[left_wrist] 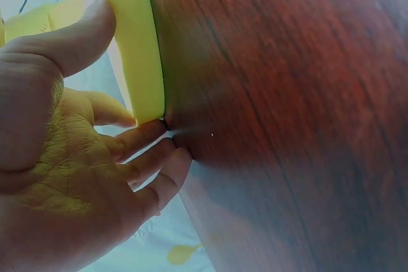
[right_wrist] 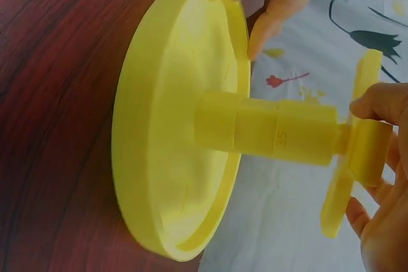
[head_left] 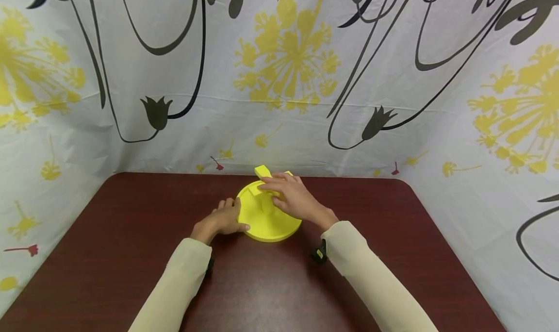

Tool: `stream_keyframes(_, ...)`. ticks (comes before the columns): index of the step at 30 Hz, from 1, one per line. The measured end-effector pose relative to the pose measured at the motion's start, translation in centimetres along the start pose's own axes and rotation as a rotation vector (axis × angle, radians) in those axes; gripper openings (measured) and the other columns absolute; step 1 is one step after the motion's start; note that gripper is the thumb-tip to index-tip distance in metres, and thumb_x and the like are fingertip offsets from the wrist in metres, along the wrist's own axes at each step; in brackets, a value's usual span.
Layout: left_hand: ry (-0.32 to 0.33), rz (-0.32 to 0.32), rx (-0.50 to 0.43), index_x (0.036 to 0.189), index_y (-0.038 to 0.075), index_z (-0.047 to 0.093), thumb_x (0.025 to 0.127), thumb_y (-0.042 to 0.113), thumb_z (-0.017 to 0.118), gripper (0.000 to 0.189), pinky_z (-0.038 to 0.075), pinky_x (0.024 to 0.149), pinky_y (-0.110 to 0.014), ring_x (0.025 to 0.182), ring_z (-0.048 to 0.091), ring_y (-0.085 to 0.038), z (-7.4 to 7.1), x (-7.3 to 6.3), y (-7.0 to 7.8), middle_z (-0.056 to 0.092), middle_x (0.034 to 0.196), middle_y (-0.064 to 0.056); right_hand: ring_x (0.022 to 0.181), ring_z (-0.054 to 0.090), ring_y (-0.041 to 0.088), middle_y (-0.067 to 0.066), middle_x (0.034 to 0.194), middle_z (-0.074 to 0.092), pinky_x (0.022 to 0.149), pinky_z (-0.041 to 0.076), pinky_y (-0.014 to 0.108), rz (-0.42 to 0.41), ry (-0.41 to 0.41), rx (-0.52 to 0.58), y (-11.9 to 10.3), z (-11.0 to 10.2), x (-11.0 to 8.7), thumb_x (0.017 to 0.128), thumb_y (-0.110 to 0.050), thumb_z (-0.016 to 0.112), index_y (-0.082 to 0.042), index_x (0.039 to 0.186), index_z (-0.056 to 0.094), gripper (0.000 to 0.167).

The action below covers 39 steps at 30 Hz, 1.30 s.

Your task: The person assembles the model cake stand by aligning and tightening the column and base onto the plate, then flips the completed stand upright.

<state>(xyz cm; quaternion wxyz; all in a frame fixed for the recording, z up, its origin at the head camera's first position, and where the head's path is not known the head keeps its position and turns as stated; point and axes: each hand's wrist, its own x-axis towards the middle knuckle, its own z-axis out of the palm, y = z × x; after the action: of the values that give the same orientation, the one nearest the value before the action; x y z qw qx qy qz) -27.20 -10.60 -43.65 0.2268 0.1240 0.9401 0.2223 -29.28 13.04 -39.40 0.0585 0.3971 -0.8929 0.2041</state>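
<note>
The yellow round base (head_left: 268, 227) rests on the table, just above centre of the head frame. Its raised rim runs around a recessed face. A stepped cylindrical post (right_wrist: 255, 124) rises from the middle of that face and is marked "35". The post carries a yellow handle (right_wrist: 336, 199) with several flat arms, seen at right in the right wrist frame.

The left hand (head_left: 224, 216) holds the left edge of the base: thumb over the rim, fingers bent along the outer side. The right hand (head_left: 297, 196) grips the handle between bent fingers and thumb; the gap is only as wide as the arms held.

Cream sleeves (head_left: 375, 278) enter from the lower edge of the head frame. A dark device (head_left: 320, 252) sits under the right cuff. The dark red wood-grain table (head_left: 144, 244) fills the lower half. White fabric (head_left: 236, 123) with yellow, grey and red floral prints covers the background.
</note>
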Motion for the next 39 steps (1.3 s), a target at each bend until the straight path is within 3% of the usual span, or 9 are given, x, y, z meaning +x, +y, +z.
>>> stream_keyframes(6, 0.005, 0.006, -0.004, 0.156, -0.006, 0.009, 0.097, 0.038, 0.064, 0.092, 0.021, 0.115, -0.059, 0.145, 0.016, -0.046, 0.0, 0.1, 0.0, 0.016, 0.158, -0.029, 0.14, 0.039, 0.027, 0.0, 0.149, 0.051, 0.105, 0.03, 0.059, 0.016, -0.003, -0.071, -0.4, 0.2, 0.2, 0.098, -0.019, 0.061, -0.024, 0.136, 0.062, 0.038)
stream_keyframes(9, 0.005, 0.007, -0.009, 0.157, -0.006, 0.009, 0.097, 0.037, 0.064, 0.092, 0.021, 0.116, -0.059, 0.146, 0.015, -0.046, 0.1, 0.1, -0.2, 0.015, 0.159, -0.029, 0.138, 0.04, 0.029, 0.004, 0.148, 0.053, 0.103, 0.031, 0.06, 0.042, 0.063, 0.002, -0.1, -0.1, 0.2, 0.1, -0.025, 0.061, -0.02, 0.136, 0.063, 0.037)
stream_keyframes(13, 0.002, 0.011, -0.018, 0.157, -0.005, 0.008, 0.097, 0.037, 0.063, 0.092, 0.02, 0.116, -0.059, 0.146, 0.013, -0.045, 0.0, 0.1, -0.1, 0.014, 0.159, -0.029, 0.137, 0.042, 0.031, 0.008, 0.147, 0.053, 0.106, 0.031, 0.06, 0.16, 0.175, 0.124, 0.8, -0.7, -0.1, 0.1, -0.025, 0.06, -0.014, 0.137, 0.061, 0.038)
stream_keyframes(16, 0.002, 0.012, -0.009, 0.157, -0.005, 0.008, 0.097, 0.037, 0.064, 0.092, 0.02, 0.116, -0.058, 0.146, 0.013, -0.045, -0.1, 0.0, 0.1, 0.014, 0.159, -0.029, 0.135, 0.044, 0.031, 0.01, 0.147, 0.051, 0.109, 0.035, 0.056, 0.259, 0.177, 0.19, 1.7, -0.9, -0.4, 0.1, -0.022, 0.06, -0.011, 0.141, 0.056, 0.042)
stream_keyframes(20, 0.001, 0.011, 0.001, 0.157, -0.005, 0.008, 0.097, 0.037, 0.063, 0.092, 0.021, 0.116, -0.058, 0.146, 0.013, -0.045, 0.0, 0.1, -0.1, 0.013, 0.159, -0.029, 0.119, 0.057, 0.028, 0.011, 0.142, 0.054, 0.096, 0.05, 0.046, 0.346, 0.134, 0.272, 2.4, -0.9, -0.8, 0.1, -0.02, 0.06, -0.01, 0.143, 0.052, 0.045)
stream_keyframes(26, 0.004, 0.018, -0.006, 0.157, -0.006, 0.008, 0.097, 0.036, 0.064, 0.092, 0.021, 0.115, -0.059, 0.146, 0.014, -0.046, 0.1, 0.1, -0.2, 0.013, 0.159, -0.029, 0.104, 0.06, 0.025, 0.011, 0.133, 0.058, 0.085, 0.052, 0.04, 0.369, 0.167, 0.282, 2.6, -0.6, -1.1, 0.099, -0.017, 0.061, -0.009, 0.138, 0.057, 0.039)
stream_keyframes(33, 0.012, 0.017, -0.008, 0.157, -0.006, 0.009, 0.097, 0.036, 0.064, 0.092, 0.022, 0.115, -0.058, 0.145, 0.015, -0.045, 0.2, 0.2, -0.3, 0.014, 0.159, -0.029, 0.082, 0.048, 0.022, 0.007, 0.11, 0.06, 0.072, 0.042, 0.036, 0.384, 0.181, 0.251, 2.6, -0.5, -1.0, 0.098, -0.018, 0.063, -0.01, 0.124, 0.067, 0.028)
stream_keyframes(37, 0.009, 0.023, -0.006, 0.156, -0.006, 0.009, 0.097, 0.035, 0.064, 0.091, 0.022, 0.115, -0.059, 0.145, 0.015, -0.045, 0.1, 0.1, -0.3, 0.015, 0.158, -0.03, 0.082, 0.048, 0.022, 0.006, 0.107, 0.06, 0.071, 0.041, 0.037, 0.391, 0.16, 0.254, 2.7, -0.5, -1.1, 0.098, -0.019, 0.064, -0.011, 0.122, 0.069, 0.026)
stream_keyframes(39, 0.007, 0.024, -0.006, 0.156, -0.007, 0.009, 0.097, 0.035, 0.064, 0.091, 0.022, 0.115, -0.059, 0.145, 0.015, -0.046, 0.1, 0.1, -0.2, 0.015, 0.158, -0.03, 0.091, 0.054, 0.022, 0.006, 0.113, 0.062, 0.079, 0.046, 0.038, 0.407, 0.147, 0.27, 2.7, -0.6, -1.2, 0.099, -0.022, 0.063, -0.012, 0.123, 0.068, 0.028)
